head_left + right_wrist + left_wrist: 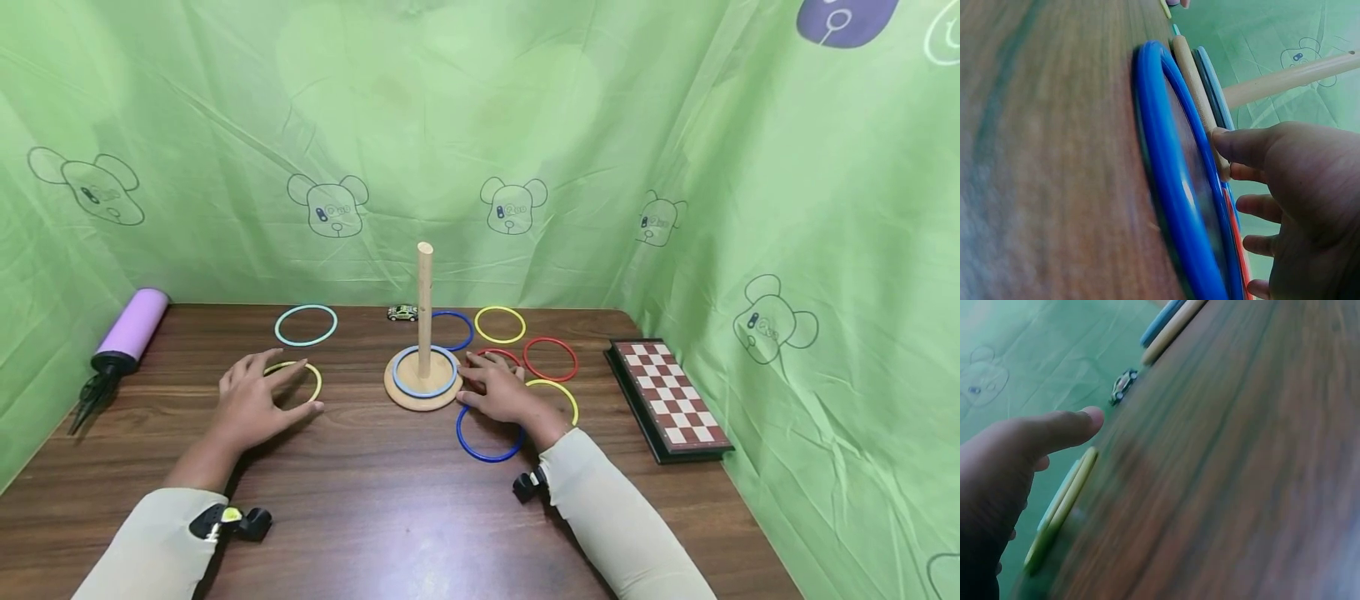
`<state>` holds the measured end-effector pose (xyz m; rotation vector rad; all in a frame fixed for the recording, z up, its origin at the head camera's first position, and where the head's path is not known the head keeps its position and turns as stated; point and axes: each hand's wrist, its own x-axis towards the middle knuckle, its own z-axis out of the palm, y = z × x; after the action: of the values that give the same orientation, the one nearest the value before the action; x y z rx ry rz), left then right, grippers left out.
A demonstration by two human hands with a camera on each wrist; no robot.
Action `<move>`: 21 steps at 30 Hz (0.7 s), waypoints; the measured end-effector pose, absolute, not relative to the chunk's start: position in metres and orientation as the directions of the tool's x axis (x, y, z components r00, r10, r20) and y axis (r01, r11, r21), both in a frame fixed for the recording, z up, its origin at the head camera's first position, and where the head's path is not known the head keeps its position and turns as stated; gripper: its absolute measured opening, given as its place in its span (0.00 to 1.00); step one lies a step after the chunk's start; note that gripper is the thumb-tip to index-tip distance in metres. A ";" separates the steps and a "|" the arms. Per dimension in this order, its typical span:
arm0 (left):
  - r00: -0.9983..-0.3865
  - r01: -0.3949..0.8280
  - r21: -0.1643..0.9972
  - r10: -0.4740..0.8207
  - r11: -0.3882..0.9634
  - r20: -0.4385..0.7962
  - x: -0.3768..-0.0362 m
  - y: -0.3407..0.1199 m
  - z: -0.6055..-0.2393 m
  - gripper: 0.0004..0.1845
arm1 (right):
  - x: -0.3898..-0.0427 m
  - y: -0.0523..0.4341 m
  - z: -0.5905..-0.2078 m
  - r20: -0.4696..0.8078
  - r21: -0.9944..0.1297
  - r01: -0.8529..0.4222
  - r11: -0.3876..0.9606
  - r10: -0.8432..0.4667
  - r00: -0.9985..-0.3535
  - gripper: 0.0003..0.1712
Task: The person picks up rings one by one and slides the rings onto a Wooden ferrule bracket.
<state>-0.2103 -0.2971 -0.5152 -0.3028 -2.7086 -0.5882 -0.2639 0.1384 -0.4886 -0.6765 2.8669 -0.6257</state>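
Left hand (251, 400): fingers lying spread and relaxed over the yellow-green ring (295, 381) on the table (375, 508), gripping nothing. Right hand (504, 396): fingers resting loosely spread, tips touching the red ring (491, 357) beside the wooden peg base (422, 392).

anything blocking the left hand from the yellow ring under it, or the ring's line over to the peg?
Nothing visible. The left hand already rests over the yellow ring, fingers spread, no grip yet. Between that ring and the peg there is only bare table. The peg's top is free; one light-blue ring lies on its base.
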 end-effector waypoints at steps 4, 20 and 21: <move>-0.927 0.253 0.379 0.112 0.890 0.357 -0.209 -0.305 -0.516 0.47 | -0.264 0.138 -0.488 -0.034 -0.422 -0.400 0.813 -0.455 -0.890 0.32; -0.995 0.039 0.392 -0.001 0.919 0.100 -0.259 -0.299 -0.498 0.55 | -0.266 0.139 -0.489 -0.045 -0.433 -0.401 0.807 -0.463 -0.885 0.32; -0.997 0.027 0.387 -0.002 0.922 0.075 -0.264 -0.297 -0.496 0.56 | -0.266 0.139 -0.489 -0.046 -0.432 -0.397 0.810 -0.460 -0.887 0.32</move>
<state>-0.2643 -0.2971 -0.4961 -0.0194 -3.0065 -0.6072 -0.2658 0.1394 -0.4892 -0.6780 2.8455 -0.6304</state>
